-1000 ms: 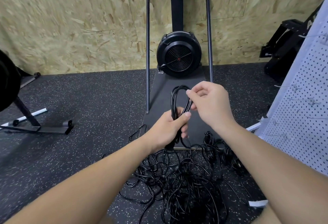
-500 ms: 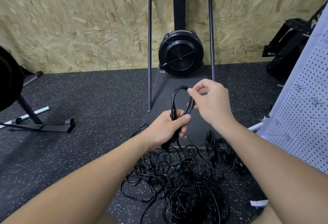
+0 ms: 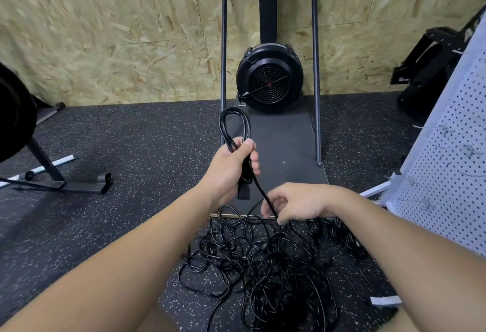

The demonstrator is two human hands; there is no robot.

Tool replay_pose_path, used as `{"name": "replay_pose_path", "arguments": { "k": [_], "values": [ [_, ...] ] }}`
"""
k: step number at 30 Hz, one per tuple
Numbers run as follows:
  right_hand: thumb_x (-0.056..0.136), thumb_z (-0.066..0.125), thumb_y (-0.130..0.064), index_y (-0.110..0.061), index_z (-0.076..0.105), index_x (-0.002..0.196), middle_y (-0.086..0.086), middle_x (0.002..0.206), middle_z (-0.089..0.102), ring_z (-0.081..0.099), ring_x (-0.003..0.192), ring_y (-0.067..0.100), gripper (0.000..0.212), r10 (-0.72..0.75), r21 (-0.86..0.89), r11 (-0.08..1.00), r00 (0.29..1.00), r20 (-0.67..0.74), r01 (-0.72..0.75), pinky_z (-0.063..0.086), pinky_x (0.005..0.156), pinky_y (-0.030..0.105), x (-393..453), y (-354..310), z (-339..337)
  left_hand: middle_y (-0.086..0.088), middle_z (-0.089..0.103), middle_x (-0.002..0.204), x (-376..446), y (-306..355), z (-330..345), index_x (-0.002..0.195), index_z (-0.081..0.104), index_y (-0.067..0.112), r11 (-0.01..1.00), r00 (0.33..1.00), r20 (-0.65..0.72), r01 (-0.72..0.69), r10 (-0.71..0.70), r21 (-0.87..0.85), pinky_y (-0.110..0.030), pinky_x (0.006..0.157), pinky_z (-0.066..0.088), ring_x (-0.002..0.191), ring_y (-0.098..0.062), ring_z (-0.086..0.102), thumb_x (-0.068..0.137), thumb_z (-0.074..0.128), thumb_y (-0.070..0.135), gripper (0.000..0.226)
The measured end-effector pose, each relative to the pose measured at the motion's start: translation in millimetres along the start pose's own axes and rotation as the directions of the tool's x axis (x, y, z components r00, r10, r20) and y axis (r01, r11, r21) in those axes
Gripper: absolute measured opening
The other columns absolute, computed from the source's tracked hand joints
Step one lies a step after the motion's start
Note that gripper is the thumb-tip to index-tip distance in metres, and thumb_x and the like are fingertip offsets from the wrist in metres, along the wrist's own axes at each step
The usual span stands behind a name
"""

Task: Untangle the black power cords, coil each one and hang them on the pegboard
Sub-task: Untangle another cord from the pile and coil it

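Head view: my left hand (image 3: 231, 167) is raised in front of me, its fingers (image 3: 253, 158) curled round a partly coiled black power cord (image 3: 234, 128). Several loops stand up above my fist, and the cord's plug (image 3: 243, 192) hangs just below it. From the fist one strand of this cord runs down to the right into my right hand (image 3: 297, 204), held lower, where my fingertips pinch the strand just above the heap. The rest of the black power cords (image 3: 268, 268) lie in a tangled pile on the speckled rubber floor (image 3: 105, 226) between my forearms. A few tighter bundles (image 3: 344, 237) sit at the pile's right edge. The white pegboard (image 3: 452, 174) stands at my right, tilted in the view, with wire hooks (image 3: 469, 151) on it; none that I can see carries a cord. Ahead, a black fan-wheel exercise machine (image 3: 269, 82) stands on its dark base plate against the chipboard wall (image 3: 105, 29). Another black stand (image 3: 52, 174) is at the left.
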State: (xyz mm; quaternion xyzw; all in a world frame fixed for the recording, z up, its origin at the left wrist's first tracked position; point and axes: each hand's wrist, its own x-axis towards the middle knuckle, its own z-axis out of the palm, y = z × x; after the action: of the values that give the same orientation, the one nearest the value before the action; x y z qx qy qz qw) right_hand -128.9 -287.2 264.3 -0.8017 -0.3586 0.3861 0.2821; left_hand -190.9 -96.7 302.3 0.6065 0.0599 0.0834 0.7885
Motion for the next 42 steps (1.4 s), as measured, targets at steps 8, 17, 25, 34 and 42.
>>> {"name": "replay_pose_path", "arguments": {
  "k": [8, 17, 25, 34, 42],
  "values": [
    [0.097, 0.083, -0.027, -0.022, 0.079, 0.098, -0.003, 0.077, 0.076, 0.058, 0.065, 0.007, 0.006, -0.146, -0.023, 0.989, 0.928, -0.343, 0.148, 0.048, 0.066, 0.027, -16.8, -16.6, -25.0, -0.002, 0.053, 0.075, 17.5, -8.8, -43.1, 0.095, 0.053, 0.014, 0.949, 0.978, -0.208, 0.041, 0.026, 0.314, -0.026, 0.053, 0.038, 0.055, -0.013, 0.040, 0.112, 0.054, 0.019, 0.018],
    [0.089, 0.085, -0.050, -0.024, 0.079, 0.079, -0.013, 0.066, 0.076, 0.070, 0.061, 0.016, 0.028, -0.122, -0.030, 0.990, 0.733, -0.669, 0.137, 0.058, 0.066, 0.036, -21.9, -56.6, -6.6, -0.001, 0.052, 0.074, -11.4, -23.3, -2.9, 0.077, 0.058, 0.020, 0.918, 0.939, 0.089, 0.300, -0.332, 0.259, -0.032, 0.058, 0.032, 0.059, -0.015, 0.040, 0.091, 0.049, 0.093, 0.075],
    [0.069, 0.092, -0.065, -0.020, 0.076, 0.104, 0.001, 0.089, 0.083, 0.077, 0.081, 0.016, 0.059, 0.150, 0.359, 0.928, 0.779, -0.609, 0.102, 0.060, 0.073, 0.038, -3.6, -27.6, -12.9, -0.006, 0.051, 0.076, -16.7, -18.4, 10.2, 0.084, 0.064, 0.012, 0.971, 0.962, 0.136, 0.230, -0.238, 0.070, -0.025, 0.057, 0.028, 0.060, -0.013, 0.032, 0.113, 0.054, 0.049, 0.049],
    [0.096, 0.085, -0.030, -0.020, 0.084, 0.109, 0.000, 0.113, 0.083, 0.073, 0.111, 0.016, 0.017, 0.094, 0.359, 0.933, 0.944, -0.315, 0.027, 0.050, 0.100, 0.032, -9.6, 10.6, -25.7, -0.002, 0.053, 0.079, -5.4, -10.7, -6.5, 0.111, 0.061, 0.006, 0.979, 0.980, 0.055, 0.195, -0.191, -0.068, -0.024, 0.057, 0.029, 0.061, -0.011, 0.033, 0.113, 0.058, 0.042, 0.037],
    [0.103, 0.077, -0.017, -0.001, 0.077, 0.103, 0.026, 0.102, 0.079, 0.083, 0.081, 0.033, 0.016, 0.150, 0.492, 0.819, 0.718, -0.680, 0.295, 0.070, 0.078, 0.043, -27.1, -31.9, -35.9, -0.006, 0.047, 0.078, -3.9, -16.9, -13.4, 0.086, 0.057, 0.022, 0.948, 0.993, 0.085, 0.052, -0.083, 0.315, -0.031, 0.061, 0.036, 0.066, -0.018, 0.040, 0.101, 0.076, 0.046, 0.034]
  ]
}}
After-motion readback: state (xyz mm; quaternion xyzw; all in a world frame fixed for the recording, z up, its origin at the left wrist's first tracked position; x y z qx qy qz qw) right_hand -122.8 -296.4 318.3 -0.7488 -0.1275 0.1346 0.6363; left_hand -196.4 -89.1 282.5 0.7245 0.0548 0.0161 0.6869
